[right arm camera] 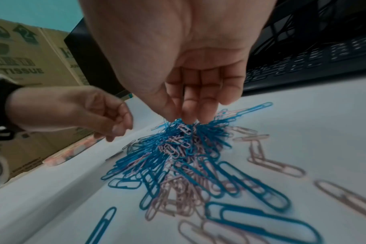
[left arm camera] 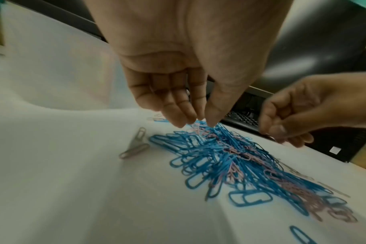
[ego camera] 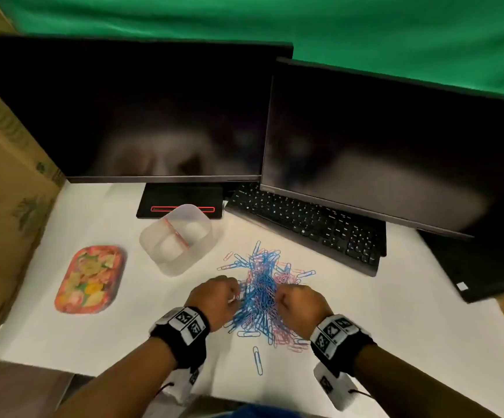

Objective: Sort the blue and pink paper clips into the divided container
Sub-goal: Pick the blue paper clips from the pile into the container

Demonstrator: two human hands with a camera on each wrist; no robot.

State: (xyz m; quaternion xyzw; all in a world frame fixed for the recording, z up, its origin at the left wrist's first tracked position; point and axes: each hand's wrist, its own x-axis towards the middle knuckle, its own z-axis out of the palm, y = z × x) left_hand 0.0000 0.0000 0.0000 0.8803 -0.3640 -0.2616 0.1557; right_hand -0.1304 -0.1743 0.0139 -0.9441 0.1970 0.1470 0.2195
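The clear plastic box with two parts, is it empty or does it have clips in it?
Empty. The clear plastic divided container shows only pale bare bottoms on both sides of its red-edged divider; the blue and pink paper clips lie heaped on the white table.

The right hand (right arm camera: 190,79) points down, its fingertips (right arm camera: 188,118) bunched in the top of the clip pile (right arm camera: 184,156), blue and pink tangled on the white table (right arm camera: 303,118). The left hand (right arm camera: 83,112) hovers loosely curled beside the pile. A keyboard (right arm camera: 324,54) lines the far edge.
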